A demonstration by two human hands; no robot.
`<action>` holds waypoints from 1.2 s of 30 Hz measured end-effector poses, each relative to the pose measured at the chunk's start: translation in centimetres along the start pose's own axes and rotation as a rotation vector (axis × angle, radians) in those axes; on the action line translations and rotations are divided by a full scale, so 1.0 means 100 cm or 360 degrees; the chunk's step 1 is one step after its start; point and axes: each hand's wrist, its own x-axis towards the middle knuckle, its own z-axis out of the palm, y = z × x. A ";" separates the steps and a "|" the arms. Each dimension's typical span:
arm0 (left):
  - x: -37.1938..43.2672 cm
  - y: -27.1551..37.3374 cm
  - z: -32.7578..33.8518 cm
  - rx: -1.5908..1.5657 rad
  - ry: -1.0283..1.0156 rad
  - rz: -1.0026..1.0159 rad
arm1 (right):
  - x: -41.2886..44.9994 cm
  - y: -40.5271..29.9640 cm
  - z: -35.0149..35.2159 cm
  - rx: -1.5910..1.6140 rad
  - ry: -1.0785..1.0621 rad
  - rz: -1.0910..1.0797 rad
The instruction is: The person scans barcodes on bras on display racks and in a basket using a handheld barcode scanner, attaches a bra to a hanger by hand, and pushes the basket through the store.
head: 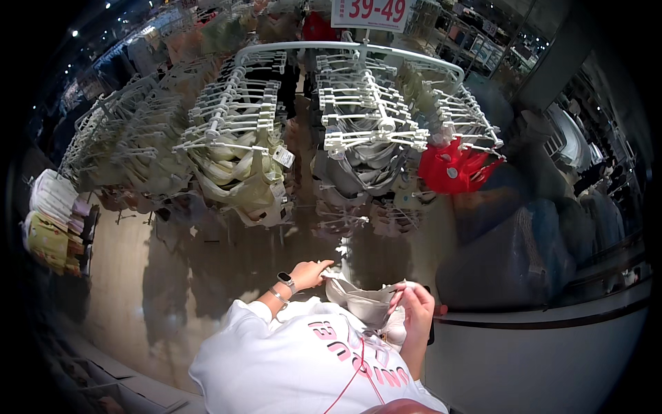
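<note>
A pale beige bra (366,305) stretches across the front of my body at waist height. My left hand (309,274), with a watch and a bangle at its wrist, grips the bra's left end. At the other end, my right hand (418,304) pinches the bra's edge between thumb and fingers. More pale fabric (396,327) hangs beneath my right hand, and part of it is hidden. Ahead of my hands, white clip hangers on a rack (305,45) carry several rows of bras, among them cream bras (248,181), grey bras (362,165) and a red bra (455,168).
Overhead stands a printed sign (370,14) on the rack. Folded garments (49,222) are stacked at the far left. A grey counter or ledge (532,357) borders my right side, with dark stacked goods behind it. Light wooden-looking floor (116,290) shows to my left.
</note>
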 end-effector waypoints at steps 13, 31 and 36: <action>0.037 0.015 -0.041 -0.1477 0.1306 0.0270 | 0.000 -0.010 -0.058 0.0192 0.0583 -0.0320; 0.028 0.005 -0.036 -0.2196 0.0342 0.0170 | 0.035 0.078 -0.096 -0.0341 0.0527 0.0034; 0.084 -0.023 -0.033 -0.2429 0.0519 0.0200 | 0.078 0.124 -0.110 -0.0465 0.0511 0.0097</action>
